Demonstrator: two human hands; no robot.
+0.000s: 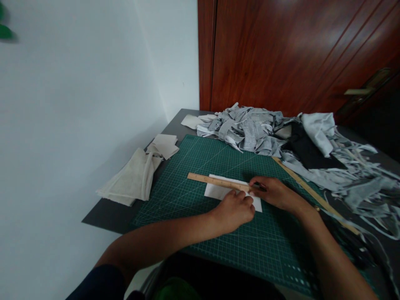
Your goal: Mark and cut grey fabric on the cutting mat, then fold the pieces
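Observation:
A short wooden ruler (202, 178) lies slantwise across a small white rectangular piece of cloth or paper (213, 191) on the green cutting mat (175, 208). My left hand (236, 211) rests on the white piece, fingers curled and closed at the ruler's lower edge. Whatever its fingertips hold, if anything, is hidden. At the ruler's right end, my right hand (275, 192) grips it between thumb and fingers. That end of the ruler is partly covered by my hands.
Grey fabric scraps (250, 131) heap along the table's back and right, with a black cloth (308, 148) among them. A long wooden ruler (303, 183) lies right of my right hand. Folded cream cloth (131, 179) and pale pieces (164, 146) lie left, by the wall.

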